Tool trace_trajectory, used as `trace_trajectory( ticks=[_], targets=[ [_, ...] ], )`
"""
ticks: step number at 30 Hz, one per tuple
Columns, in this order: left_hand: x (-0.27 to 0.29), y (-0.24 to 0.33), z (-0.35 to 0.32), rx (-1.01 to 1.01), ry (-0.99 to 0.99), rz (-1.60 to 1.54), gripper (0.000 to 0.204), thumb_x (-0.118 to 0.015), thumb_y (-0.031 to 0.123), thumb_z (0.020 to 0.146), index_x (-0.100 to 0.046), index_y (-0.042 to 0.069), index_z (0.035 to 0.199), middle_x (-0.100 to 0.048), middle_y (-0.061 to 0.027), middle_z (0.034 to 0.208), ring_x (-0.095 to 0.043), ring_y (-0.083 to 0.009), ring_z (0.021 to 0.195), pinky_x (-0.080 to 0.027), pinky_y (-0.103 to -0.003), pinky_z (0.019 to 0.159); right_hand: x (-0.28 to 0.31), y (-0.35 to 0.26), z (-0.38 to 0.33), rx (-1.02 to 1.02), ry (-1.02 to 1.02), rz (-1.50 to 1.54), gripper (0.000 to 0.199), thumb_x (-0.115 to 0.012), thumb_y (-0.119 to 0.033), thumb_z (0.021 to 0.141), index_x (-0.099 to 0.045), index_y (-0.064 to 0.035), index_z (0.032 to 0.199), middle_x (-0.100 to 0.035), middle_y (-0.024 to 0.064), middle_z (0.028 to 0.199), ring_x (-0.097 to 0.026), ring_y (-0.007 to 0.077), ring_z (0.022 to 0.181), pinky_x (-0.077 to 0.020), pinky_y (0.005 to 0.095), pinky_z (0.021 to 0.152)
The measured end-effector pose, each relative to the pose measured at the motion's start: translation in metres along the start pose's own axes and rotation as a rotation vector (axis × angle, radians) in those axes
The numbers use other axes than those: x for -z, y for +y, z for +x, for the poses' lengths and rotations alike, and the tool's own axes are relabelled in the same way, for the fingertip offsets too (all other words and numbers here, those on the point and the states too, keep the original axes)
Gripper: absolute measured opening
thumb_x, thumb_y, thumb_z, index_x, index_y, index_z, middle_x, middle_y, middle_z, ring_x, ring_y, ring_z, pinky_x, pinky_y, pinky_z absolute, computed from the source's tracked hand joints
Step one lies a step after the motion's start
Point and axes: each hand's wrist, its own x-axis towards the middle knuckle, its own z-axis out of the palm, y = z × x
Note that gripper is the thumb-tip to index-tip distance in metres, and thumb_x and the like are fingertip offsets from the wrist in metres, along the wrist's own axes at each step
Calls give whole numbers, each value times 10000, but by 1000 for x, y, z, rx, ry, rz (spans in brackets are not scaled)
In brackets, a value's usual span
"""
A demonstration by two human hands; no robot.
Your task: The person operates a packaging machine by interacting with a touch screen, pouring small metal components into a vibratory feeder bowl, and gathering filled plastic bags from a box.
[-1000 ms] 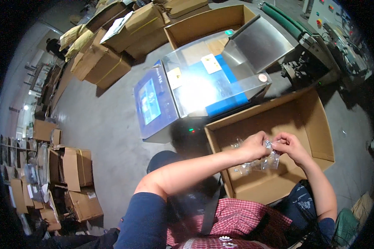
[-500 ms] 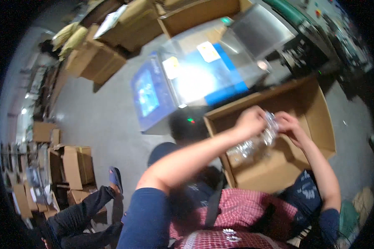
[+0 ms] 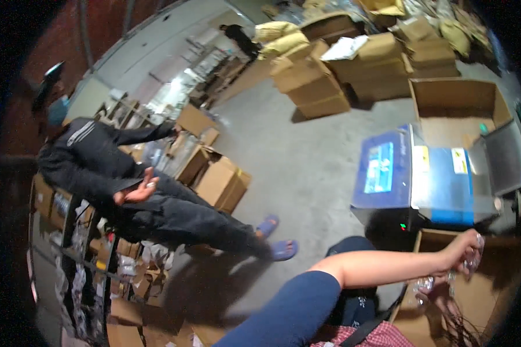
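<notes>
My left arm, in a blue sleeve, reaches across the lower right. My left hand [image 3: 464,250] grips a small clear plastic packet [image 3: 474,261] over an open cardboard box [image 3: 431,236]. Just below it, in shadow, my right hand [image 3: 440,299] holds another crinkled clear packet [image 3: 425,284] above the same box. The inside of the box is dark and cut off by the picture's rim, so its contents are hidden.
A blue machine with a screen [image 3: 388,168] and clear lid stands behind the box. A person in dark clothes and blue sandals [image 3: 133,194] sits at left among open cartons [image 3: 220,182]. Stacked cardboard boxes [image 3: 353,75] fill the back, with grey floor [image 3: 307,162] between.
The view has swung far to the left, bringing the seated person and cartons into sight. My hands and the box now sit at the lower right edge, still on the clear packets.
</notes>
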Motion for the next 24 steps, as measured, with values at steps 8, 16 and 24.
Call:
trace_trajectory(
  ticks=[8, 16, 24],
  targets=[
    [17, -18, 28, -216, 6, 162, 160, -622, 105, 744, -499, 61, 837, -545, -28, 703, -498, -116, 505, -389, -227, 459, 0, 3, 28, -4, -22, -42, 700, -633, -157, 686, -380, -30, 1326, -407, 239, 1304, -393, 406, 1219, -304, 469, 1055],
    [23, -28, 43, -258, 37, 142, 185, -612, 1, 614, -465, 26, 722, -548, -85, 617, -609, -203, 600, -460, -292, 518, -1, 16, 29, -48, -27, -65, 696, -623, -198, 692, -388, -32, 1326, -413, 235, 1306, -393, 409, 1217, -282, 493, 1056],
    [15, -37, 45, -239, 23, -136, 117, -500, -58, 626, -435, 0, 703, -510, -125, 570, -622, -273, 542, -466, -360, 417, -2, 39, 19, -126, -8, -65, 694, -614, -240, 698, -397, -35, 1325, -420, 232, 1307, -392, 413, 1215, -261, 516, 1056]
  ],
)
